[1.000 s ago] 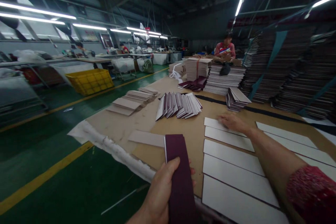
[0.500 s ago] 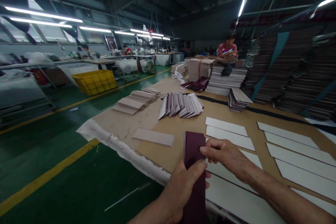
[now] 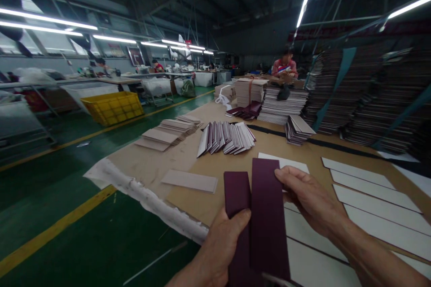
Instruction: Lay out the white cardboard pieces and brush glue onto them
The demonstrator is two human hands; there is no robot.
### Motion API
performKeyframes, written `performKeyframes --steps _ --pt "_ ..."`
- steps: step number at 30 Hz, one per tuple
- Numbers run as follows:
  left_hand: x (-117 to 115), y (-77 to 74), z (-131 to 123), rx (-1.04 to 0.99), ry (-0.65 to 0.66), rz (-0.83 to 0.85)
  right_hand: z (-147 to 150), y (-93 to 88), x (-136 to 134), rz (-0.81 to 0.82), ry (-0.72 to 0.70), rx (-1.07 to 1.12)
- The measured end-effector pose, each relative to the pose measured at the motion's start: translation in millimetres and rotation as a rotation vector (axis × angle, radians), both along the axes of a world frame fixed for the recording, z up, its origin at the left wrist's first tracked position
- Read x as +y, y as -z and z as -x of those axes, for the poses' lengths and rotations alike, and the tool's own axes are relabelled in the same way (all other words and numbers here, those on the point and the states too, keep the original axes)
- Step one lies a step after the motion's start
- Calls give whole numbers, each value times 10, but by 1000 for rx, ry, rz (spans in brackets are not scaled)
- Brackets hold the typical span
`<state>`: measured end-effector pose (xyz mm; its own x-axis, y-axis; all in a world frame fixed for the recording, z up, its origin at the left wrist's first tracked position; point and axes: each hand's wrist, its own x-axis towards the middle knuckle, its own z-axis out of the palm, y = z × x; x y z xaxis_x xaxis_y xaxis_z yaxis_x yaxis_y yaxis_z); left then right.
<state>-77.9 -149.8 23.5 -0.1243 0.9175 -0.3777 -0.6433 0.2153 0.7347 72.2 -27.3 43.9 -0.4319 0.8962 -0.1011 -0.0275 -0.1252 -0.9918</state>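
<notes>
Top maroon strip [image 3: 269,215] now aside — right hand [image 3: 311,202].

Fanned row of card pieces [image 3: 226,136] at centre, tan card stacks [image 3: 168,129] to its left, single tan strip [image 3: 189,181] nearer. Yellow crate [image 3: 112,106] on green floor [image 3: 67,179]. Tall dark board stacks [image 3: 370,94] right; seated person [image 3: 284,66] beyond.

Left hand [image 3: 215,251] grips stack of dark maroon card strips [image 3: 237,215]; right hand [image 3: 308,199] holds one maroon strip [image 3: 267,215] beside it, above white rectangular boards [image 3: 370,202].
</notes>
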Motion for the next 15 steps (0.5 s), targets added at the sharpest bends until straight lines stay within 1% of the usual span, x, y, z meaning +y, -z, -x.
performKeyframes --steps 3,5,7,8,9,10,11,12,13,14,15 --pt "46 -20 -70 11 -19 -39 91 46 -182 19 -49 -29" --pt "67 -17 -106 8 -19 -51 128 30 -269 26 -155 -1" --pt "77 -12 -90 2 -21 -24 96 -55 -225 1 -279 -15" --pt "77 -15 -56 1 -34 -6 52 -123 -136 -61 -302 -70" --pt "76 -22 -4 1 -52 11 -5 -200 1 -191 -280 -187" --pt "72 -36 62 4 -76 27 -70 -282 178 -343 -226 -321" --pt "66 -55 137 11 -107 40 -134 -357 386 -562 -128 -502" --pt "59 -77 213 24 -135 56 -190 -418 613 -849 -3 -750" --pt "51 -98 286 40 -159 74 -231 -454 843 -955 69 -839" --pt "43 -117 349 56 -180 92 -252 -461 1063 -1006 85 -897" --pt "33 -128 400 71 -199 109 -251 -436 1264 -1054 69 -965"
